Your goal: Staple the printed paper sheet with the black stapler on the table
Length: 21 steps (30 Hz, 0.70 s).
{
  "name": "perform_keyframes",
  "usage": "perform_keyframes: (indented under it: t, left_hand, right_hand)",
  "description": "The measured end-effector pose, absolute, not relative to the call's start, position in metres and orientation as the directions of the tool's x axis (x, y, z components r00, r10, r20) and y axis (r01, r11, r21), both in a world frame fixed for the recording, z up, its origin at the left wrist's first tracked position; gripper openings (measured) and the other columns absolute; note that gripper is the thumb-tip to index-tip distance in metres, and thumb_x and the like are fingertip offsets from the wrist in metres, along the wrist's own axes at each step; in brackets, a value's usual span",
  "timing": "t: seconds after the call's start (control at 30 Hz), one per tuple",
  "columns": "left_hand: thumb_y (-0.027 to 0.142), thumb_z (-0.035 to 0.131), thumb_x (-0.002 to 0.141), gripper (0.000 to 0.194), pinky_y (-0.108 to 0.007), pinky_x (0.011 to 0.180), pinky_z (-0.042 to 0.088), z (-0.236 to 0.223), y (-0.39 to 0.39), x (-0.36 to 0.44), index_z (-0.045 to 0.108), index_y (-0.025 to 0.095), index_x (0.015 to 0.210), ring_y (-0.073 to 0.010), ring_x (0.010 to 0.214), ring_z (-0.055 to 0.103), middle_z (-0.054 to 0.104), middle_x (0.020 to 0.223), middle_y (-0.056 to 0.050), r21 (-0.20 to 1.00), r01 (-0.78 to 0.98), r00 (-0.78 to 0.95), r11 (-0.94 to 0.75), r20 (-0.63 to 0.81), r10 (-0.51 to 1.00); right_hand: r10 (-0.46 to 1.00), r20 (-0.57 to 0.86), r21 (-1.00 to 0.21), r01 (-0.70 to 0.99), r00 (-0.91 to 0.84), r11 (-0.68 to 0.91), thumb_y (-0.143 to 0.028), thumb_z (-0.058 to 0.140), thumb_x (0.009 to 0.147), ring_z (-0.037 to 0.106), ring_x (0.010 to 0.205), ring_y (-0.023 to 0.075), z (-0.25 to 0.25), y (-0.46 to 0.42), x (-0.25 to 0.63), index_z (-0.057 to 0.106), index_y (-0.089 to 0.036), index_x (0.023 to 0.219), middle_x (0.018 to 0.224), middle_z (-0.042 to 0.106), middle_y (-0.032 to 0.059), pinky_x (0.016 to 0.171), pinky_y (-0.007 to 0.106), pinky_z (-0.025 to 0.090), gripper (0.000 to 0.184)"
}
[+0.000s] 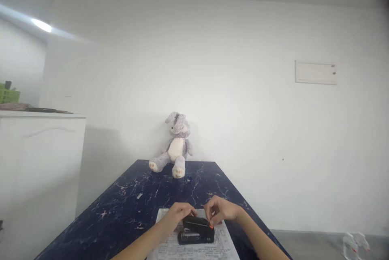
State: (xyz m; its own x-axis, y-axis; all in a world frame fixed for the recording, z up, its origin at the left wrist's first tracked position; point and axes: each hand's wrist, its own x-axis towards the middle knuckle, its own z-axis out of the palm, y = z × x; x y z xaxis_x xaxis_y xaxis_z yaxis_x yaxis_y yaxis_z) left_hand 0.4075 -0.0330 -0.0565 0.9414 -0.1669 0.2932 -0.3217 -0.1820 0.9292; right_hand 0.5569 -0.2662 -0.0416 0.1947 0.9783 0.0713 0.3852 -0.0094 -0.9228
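A black stapler (197, 231) rests on printed paper sheets (170, 250) at the near end of the table. My left hand (181, 212) is at its left front, fingers bent over the far side of the top arm; the tips are partly hidden. At the stapler's right end, my right hand (219, 210) has thumb and forefinger pinched together at a small orange part (210, 226). The stapler's jaw gapes toward the left.
The dark blue marbled table (121, 207) reaches to the wall. A plush rabbit (176, 146) sits at its far end. A small pale strip (139, 196) lies left of the paper. A white cabinet (42, 162) stands at left, with a green basket (10, 95) on top.
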Motion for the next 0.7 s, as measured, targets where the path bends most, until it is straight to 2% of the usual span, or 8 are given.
perform_keyframes:
  t: [0.17,0.33,0.4,0.57,0.7]
  left_hand:
    - [0.056,0.054,0.093,0.050,-0.030,0.079,0.041,-0.058,-0.035,0.405,0.079,0.013,0.094,-0.0215,0.086,0.060,0.070,0.091,-0.008,0.930,-0.330,0.935,-0.160,0.300,-0.188]
    - [0.058,0.053,0.091,0.052,-0.032,0.079,0.041,-0.057,-0.036,0.406,0.079,0.013,0.091,-0.0220,0.082,0.061,0.071,0.086,-0.009,0.928,-0.347,0.928,-0.134,0.319,-0.190]
    - [0.060,0.052,0.090,0.054,-0.033,0.079,0.041,-0.057,-0.036,0.408,0.079,0.013,0.088,-0.0235,0.085,0.062,0.072,0.087,-0.010,0.923,-0.353,0.930,-0.152,0.329,-0.163]
    - [0.063,0.049,0.090,0.057,-0.036,0.084,0.044,-0.061,-0.031,0.414,0.078,0.014,0.085,-0.0274,0.097,0.064,0.073,0.094,-0.012,0.931,-0.331,0.944,-0.157,0.325,-0.063]
    - [0.068,0.049,0.090,0.062,-0.038,0.087,0.045,-0.066,-0.028,0.417,0.078,0.014,0.086,-0.0279,0.097,0.064,0.073,0.094,-0.012,0.942,-0.309,0.951,-0.131,0.306,-0.043]
  right_hand:
    - [0.963,0.097,-0.919,0.393,0.250,-0.009,-0.033,0.091,0.065,0.050,0.049,0.0051,-0.039,-0.262,0.549,0.071,-0.010,0.077,0.061,0.062,-0.0021,0.046,0.016,0.038,0.033]
    - [0.973,0.034,-0.948,0.316,0.230,-0.042,-0.034,0.094,0.057,0.055,0.049,0.0074,-0.040,-0.261,0.548,0.066,-0.012,0.081,0.063,0.060,-0.0040,0.044,0.017,0.042,0.043]
    - [0.976,0.015,-0.952,0.301,0.215,-0.051,-0.033,0.095,0.054,0.057,0.052,0.0082,-0.042,-0.262,0.550,0.063,-0.013,0.082,0.065,0.061,-0.0040,0.044,0.017,0.043,0.046]
    - [0.981,-0.036,-0.951,0.296,0.190,-0.092,-0.038,0.093,0.058,0.057,0.055,0.0088,-0.042,-0.264,0.551,0.059,-0.015,0.085,0.071,0.060,-0.0038,0.047,0.018,0.043,0.050]
    - [0.979,-0.025,-0.942,0.324,0.203,-0.091,-0.040,0.096,0.051,0.057,0.057,0.0089,-0.038,-0.263,0.548,0.059,-0.013,0.083,0.071,0.062,-0.0025,0.049,0.018,0.043,0.055]
